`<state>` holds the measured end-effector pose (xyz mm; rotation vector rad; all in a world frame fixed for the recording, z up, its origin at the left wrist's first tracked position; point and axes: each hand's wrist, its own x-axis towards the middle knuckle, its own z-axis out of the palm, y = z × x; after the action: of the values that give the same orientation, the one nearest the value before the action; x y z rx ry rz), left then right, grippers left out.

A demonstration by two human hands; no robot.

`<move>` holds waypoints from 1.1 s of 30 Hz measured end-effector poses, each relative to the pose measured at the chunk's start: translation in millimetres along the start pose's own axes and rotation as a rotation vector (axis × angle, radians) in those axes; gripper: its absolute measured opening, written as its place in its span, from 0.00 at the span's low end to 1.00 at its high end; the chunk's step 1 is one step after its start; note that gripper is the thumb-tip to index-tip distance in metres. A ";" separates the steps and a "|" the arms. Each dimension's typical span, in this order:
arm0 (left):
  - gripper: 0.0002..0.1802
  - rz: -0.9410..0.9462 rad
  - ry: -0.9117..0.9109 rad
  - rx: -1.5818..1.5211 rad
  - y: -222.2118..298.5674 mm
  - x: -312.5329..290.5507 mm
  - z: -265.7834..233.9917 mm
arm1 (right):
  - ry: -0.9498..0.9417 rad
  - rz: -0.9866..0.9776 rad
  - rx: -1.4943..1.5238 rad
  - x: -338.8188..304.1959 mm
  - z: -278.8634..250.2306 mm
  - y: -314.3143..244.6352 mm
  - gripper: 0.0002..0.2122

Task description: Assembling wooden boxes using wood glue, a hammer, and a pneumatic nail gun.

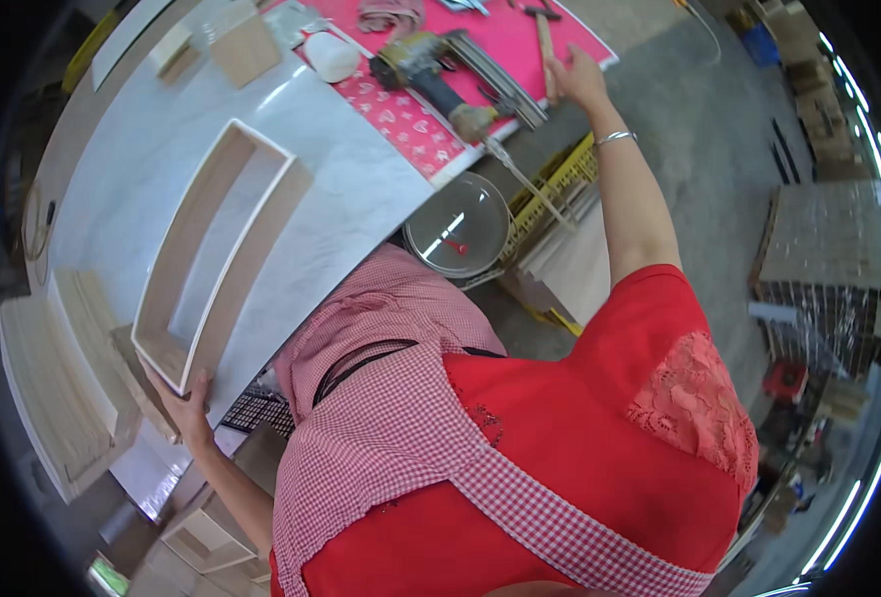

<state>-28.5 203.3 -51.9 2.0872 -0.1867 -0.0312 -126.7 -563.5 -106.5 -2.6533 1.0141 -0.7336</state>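
Observation:
A long, pale wooden box frame lies on the light table, its narrow near end at the table's edge. My left hand grips that near corner, thumb on one side and fingers around the other. At the far right, my right hand is closed around the wooden handle of a hammer over the pink patterned sheet. Beside it lies a nail gun with a hose fitting at its near end. Some right-hand fingers are hidden behind the hand.
Stacked wooden strips stand left of the frame. A white round container and small wooden blocks sit at the back. Below the table's right edge are a round clear-lidded container and a yellow crate. Wrapped pallets stand farther right.

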 end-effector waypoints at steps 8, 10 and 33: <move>0.47 -0.192 -0.107 -0.006 -56.2 6.5 9.6 | -0.013 0.769 -0.382 -207.8 -88.0 57.7 0.39; 0.46 -0.240 -0.090 -0.060 -53.5 4.3 16.1 | -0.235 0.947 -0.391 -234.7 -99.8 36.7 0.42; 0.41 0.079 0.146 -0.288 -36.8 -16.8 26.2 | 0.207 0.794 -0.255 -239.7 -115.4 14.2 0.47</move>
<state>-43.2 201.2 -97.8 1.7851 -0.1647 0.1345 -348.0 -415.2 -103.1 -2.0580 2.1384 -0.7147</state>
